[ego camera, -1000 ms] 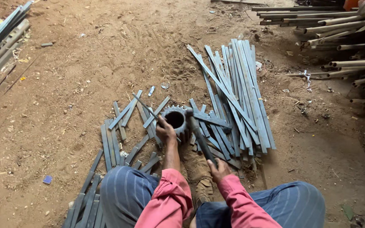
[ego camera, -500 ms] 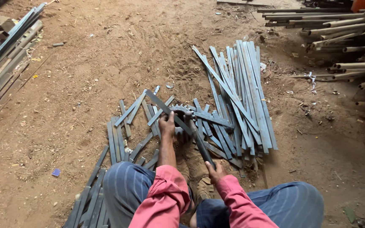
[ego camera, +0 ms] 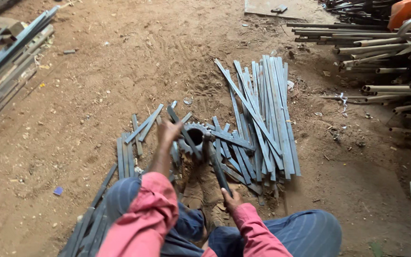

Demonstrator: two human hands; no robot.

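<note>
We are sitting on the dirt floor [ego camera: 96, 95] with our 2 knees up, and both arms are in pink sleeves. We are looking down at 1 round metal gear [ego camera: 195, 139] with teeth around its edge and 1 dark hole in the middle. It is lying on the ground right in front of our feet.

Our left hand [ego camera: 168, 131] is closing its grip around 1 flat metal strip [ego camera: 182, 131]. The strip is lying at a slant across the gear, with its far end pointing up and to the left. Our right hand [ego camera: 230, 199] is gripping the near end of 1 dark metal bar [ego camera: 217, 166]. The far end of that bar is reaching up to the gear's right side.

On the right of the gear we are seeing 1 big pile of long flat strips [ego camera: 262, 114]. There are too many for us to count, and 1 strip is lying slanted over the top of the pile. On the left of the gear, 1 smaller bunch of short strips [ego camera: 136, 138] is spreading out by our left knee.

At the far right, 1 stack of round pipes [ego camera: 386, 57] is resting on the ground. At the far left, 1 more heap of long metal bars [ego camera: 10, 57] is lying along the edge.
</note>
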